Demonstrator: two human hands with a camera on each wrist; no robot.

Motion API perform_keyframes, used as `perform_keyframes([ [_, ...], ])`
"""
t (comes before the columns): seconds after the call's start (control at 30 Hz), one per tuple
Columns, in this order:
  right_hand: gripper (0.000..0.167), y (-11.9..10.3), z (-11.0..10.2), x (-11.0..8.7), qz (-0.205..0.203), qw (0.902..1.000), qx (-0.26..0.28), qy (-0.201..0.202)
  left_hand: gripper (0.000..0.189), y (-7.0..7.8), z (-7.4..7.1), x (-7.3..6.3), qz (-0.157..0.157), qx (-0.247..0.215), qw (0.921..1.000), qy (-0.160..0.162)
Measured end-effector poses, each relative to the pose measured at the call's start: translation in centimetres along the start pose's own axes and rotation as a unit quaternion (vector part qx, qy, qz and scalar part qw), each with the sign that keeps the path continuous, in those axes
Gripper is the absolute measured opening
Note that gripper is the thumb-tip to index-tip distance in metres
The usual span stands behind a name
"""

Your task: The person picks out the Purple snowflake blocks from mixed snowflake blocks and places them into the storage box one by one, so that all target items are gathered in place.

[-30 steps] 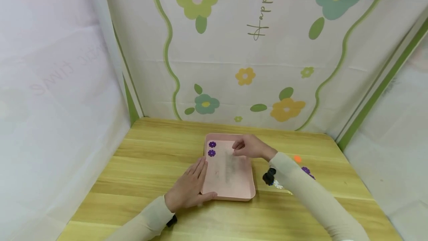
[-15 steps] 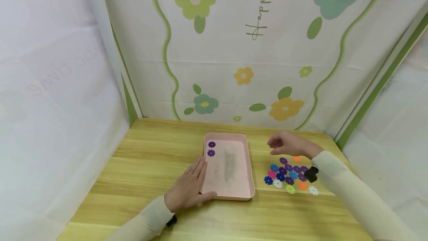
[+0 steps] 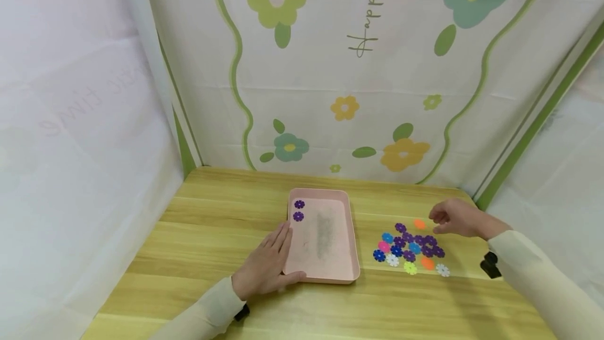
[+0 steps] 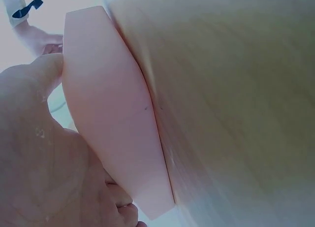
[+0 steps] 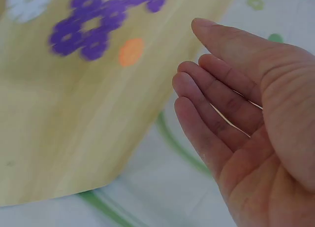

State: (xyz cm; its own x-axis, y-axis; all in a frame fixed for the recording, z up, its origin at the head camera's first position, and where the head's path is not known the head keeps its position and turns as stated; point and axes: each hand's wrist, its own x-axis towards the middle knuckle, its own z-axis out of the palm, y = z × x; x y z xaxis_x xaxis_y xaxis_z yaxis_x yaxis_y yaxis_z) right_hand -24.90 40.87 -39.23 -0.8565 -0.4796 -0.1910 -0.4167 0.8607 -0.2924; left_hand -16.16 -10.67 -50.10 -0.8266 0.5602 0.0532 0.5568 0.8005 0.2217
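Note:
My left hand [image 3: 266, 261] rests along the left edge of a shallow pink tray [image 3: 335, 269], fingers straight, thumb across its near left corner. The left wrist view shows the tray's outer wall [image 4: 108, 109] beside the palm. Two purple snowflake discs, an upper one [image 3: 299, 204] and a lower one [image 3: 298, 216], lie inside at the tray's far left. My right hand [image 3: 456, 218] hovers at the right of the table, fingers relaxed and holding nothing, as the right wrist view also shows. Nearest to it are an orange disc [image 3: 419, 224] and purple discs [image 5: 88, 30].
A loose pile of discs lies right of the tray, including a pink disc [image 3: 384, 246], a yellow-green disc [image 3: 410, 268] and a white disc [image 3: 442, 270]. The wooden table [image 3: 212, 214] ends at a flower-printed cloth [image 3: 302, 77] behind, with more cloth at both sides.
My right hand has moved from over the tray rightwards, past the pile to its far right side, uncovering the discs. My left hand, the tray and its two purple discs stay in place.

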Motion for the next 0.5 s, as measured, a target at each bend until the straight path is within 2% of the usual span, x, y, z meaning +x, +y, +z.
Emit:
perform_keyframes([
  [0.2, 0.032, 2.2, 2.1, -1.8, 0.024, 0.9996, 0.013, 0.001, 0.105, 0.0, 0.0, 0.1, 0.003, 0.008, 1.0, 0.004],
  [0.5, 0.034, 4.3, 6.4, -2.8, 0.046, 0.9976, 0.049, 0.014, 0.104, -0.1, 0.1, 0.0, 0.006, 0.005, 1.0, 0.005],
])
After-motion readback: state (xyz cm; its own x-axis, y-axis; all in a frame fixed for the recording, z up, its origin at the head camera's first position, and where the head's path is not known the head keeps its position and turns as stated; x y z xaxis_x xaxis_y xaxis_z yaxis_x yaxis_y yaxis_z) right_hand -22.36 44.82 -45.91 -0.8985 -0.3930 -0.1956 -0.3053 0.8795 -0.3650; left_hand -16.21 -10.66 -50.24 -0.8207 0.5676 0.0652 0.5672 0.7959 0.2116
